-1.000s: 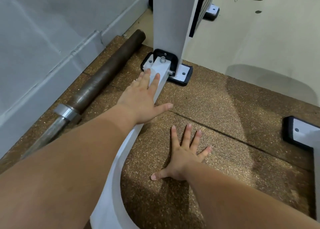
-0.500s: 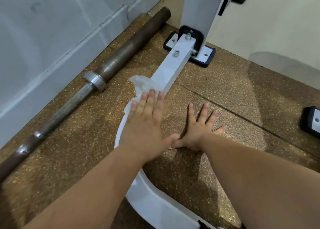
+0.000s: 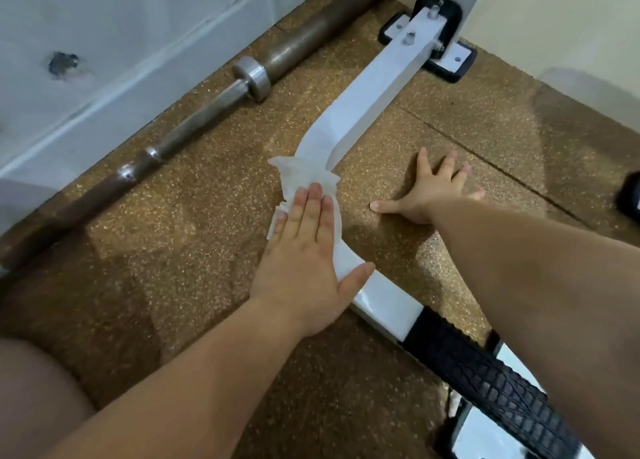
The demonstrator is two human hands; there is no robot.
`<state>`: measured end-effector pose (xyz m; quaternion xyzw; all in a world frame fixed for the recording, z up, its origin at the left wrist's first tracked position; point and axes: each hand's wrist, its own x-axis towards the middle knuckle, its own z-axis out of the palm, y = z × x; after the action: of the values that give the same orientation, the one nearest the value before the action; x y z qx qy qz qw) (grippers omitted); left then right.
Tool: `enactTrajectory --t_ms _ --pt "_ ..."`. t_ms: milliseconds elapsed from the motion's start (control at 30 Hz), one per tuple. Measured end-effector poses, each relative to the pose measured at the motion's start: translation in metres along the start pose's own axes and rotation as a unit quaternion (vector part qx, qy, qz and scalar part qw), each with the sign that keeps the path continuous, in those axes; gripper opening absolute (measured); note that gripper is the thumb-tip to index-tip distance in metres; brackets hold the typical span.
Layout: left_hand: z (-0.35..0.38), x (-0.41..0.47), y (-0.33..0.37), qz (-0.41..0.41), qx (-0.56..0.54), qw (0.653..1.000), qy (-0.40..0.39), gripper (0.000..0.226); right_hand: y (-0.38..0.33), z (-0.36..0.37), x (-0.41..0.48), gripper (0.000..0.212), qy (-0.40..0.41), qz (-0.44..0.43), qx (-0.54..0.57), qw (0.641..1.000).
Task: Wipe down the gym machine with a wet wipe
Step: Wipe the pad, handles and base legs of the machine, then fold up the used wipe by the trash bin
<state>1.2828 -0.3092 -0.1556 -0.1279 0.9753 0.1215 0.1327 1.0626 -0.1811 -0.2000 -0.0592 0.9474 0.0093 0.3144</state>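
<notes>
The gym machine's white base bar (image 3: 367, 101) runs along the floor from an upright post at the top toward me, curving to the right into a black ribbed grip section (image 3: 485, 379). My left hand (image 3: 304, 250) lies flat on the curve of the bar, pressing a crumpled white wet wipe (image 3: 304, 178) against it; the wipe sticks out beyond my fingertips. My right hand (image 3: 433, 191) rests palm down with fingers spread on the floor mat, to the right of the bar and apart from it.
A dark barbell (image 3: 207, 112) with a metal collar lies along the pale wall (image 3: 104, 42) at the left. A black-edged foot plate (image 3: 446, 60) anchors the post. Brown speckled rubber mats (image 3: 173, 233) cover the floor; another black foot (image 3: 628, 198) shows at the right edge.
My left hand has slid the wipe along the bar toward me, from near the post to the curve. The right hand stays planted on the mat.
</notes>
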Motion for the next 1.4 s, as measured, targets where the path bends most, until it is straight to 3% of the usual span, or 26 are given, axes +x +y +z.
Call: enactTrajectory --t_ms 100,200,300,433,633,733,800,867,967,1033,1133,1200,1400 --pt "-0.002 -0.013 0.009 0.0 -0.019 1.0 -0.014 0.101 -0.002 0.012 -0.028 0.111 0.076 -0.048 -0.003 0.996" --pt "0.003 -0.029 0.017 0.013 -0.014 1.0 -0.017 0.101 0.007 0.029 -0.07 0.078 0.111 -0.148 0.189 0.964" --pt "0.01 -0.047 0.026 0.02 -0.046 0.998 -0.024 0.103 0.019 0.038 -0.122 0.062 0.093 -0.216 0.315 0.919" --pt "0.009 -0.071 0.042 0.055 -0.039 0.995 -0.073 0.105 0.022 0.034 -0.171 0.026 0.05 -0.24 0.35 0.904" --pt "0.009 -0.093 0.057 0.12 0.013 0.985 -0.121 0.101 0.023 0.029 -0.198 0.025 0.032 -0.187 0.276 0.942" --pt "0.007 -0.103 0.058 0.192 0.057 0.969 -0.146 0.097 0.025 0.028 -0.207 0.007 0.056 -0.158 0.179 0.969" --pt "0.007 -0.11 0.055 0.212 0.054 0.966 -0.14 0.091 0.025 0.026 -0.211 0.021 0.085 -0.148 0.155 0.973" --pt "0.007 -0.115 0.048 0.207 0.0 0.973 -0.107 0.081 0.022 0.021 -0.217 0.02 0.093 -0.137 0.194 0.967" --pt "0.003 -0.128 0.035 0.124 -0.198 0.971 0.043 0.057 0.011 0.012 -0.231 0.022 0.054 -0.131 0.326 0.935" --pt "-0.009 -0.14 0.029 -0.029 -0.368 0.922 0.12 0.042 0.005 0.007 -0.242 0.021 -0.008 -0.118 0.422 0.899" --pt "-0.037 -0.164 0.035 -0.245 -0.595 0.76 0.094 0.034 -0.007 0.0 -0.27 0.017 -0.076 -0.121 0.48 0.866" --pt "-0.053 -0.185 0.043 -0.304 -0.671 0.671 0.08 0.032 -0.015 -0.006 -0.294 0.008 -0.102 -0.131 0.485 0.859" --pt "-0.109 -0.236 0.058 -0.373 -0.792 0.467 0.121 0.037 -0.034 -0.019 -0.377 0.005 -0.181 -0.155 0.501 0.832"
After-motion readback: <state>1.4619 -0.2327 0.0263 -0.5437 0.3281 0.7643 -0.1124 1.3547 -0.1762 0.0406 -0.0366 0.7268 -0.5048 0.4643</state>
